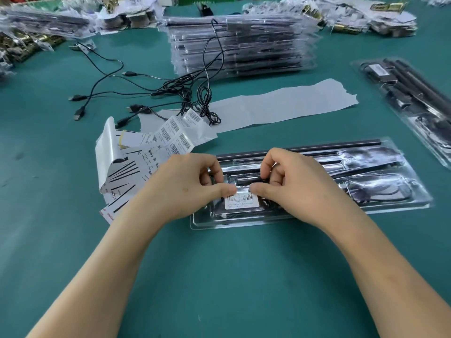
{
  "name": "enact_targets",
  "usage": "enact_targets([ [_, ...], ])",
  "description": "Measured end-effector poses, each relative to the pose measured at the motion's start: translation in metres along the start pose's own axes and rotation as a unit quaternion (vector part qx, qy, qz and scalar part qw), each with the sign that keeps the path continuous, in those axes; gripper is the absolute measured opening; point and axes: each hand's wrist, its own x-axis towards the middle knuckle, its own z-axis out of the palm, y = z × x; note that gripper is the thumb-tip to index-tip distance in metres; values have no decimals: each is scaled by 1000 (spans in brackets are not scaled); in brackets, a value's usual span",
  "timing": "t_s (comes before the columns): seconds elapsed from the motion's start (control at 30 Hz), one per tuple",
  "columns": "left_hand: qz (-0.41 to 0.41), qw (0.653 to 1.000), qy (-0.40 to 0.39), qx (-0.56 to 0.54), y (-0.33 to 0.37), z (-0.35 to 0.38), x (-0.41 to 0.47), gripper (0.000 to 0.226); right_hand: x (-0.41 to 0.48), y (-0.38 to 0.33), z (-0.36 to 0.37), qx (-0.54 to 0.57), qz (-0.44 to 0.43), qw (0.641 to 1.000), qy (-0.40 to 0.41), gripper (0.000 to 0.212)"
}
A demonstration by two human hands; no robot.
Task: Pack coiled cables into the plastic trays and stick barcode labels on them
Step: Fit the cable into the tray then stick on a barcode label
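Barcode label (241,203) is pinched at its far edge by the left hand (192,184) and right hand (290,181), thumbs almost touching, fingers curled. It is laid on the near-left end of the plastic tray (395,207), whose long axis runs left to right. Both hands are equally near; smoothing toward the body is judged likely next.

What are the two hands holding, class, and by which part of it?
One barcode label, by its top edge: the left hand pinches its upper left corner, the right hand its upper right, over the clear plastic tray.
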Motion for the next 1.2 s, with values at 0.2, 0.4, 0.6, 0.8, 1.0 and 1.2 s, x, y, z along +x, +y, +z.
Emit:
enact_targets([
  [0.2, 9, 1000, -17, 7, 0, 1, -3, 56, -3, 0, -5, 12, -8, 998, -55, 44],
  [0.4, 35, 996, -76, -40, -6, -8, -1, 44, 3, 0, -19, 60, -1, 990, -130, 47],
  [0.6, 10, 1000, -1, 0, -2, 2, 1, 46, 5, -1, -6, -6, -5, 999, -42, 39],
  [0.8, 13, 999, -5, -35, -5, 1, 4, 29, 9, -1, -12, 7, -9, 999, -43, 24],
  [1.0, 28, 998, -3, -52, -6, 1, 4, 38, 20, 12, -58, -214, -39, 976, -20, 58],
  [1.2, 41, 998, 0, -56, -8, 3, 5, 37, 24, 33, -78, -263, 12, 956, -126, 91],
])
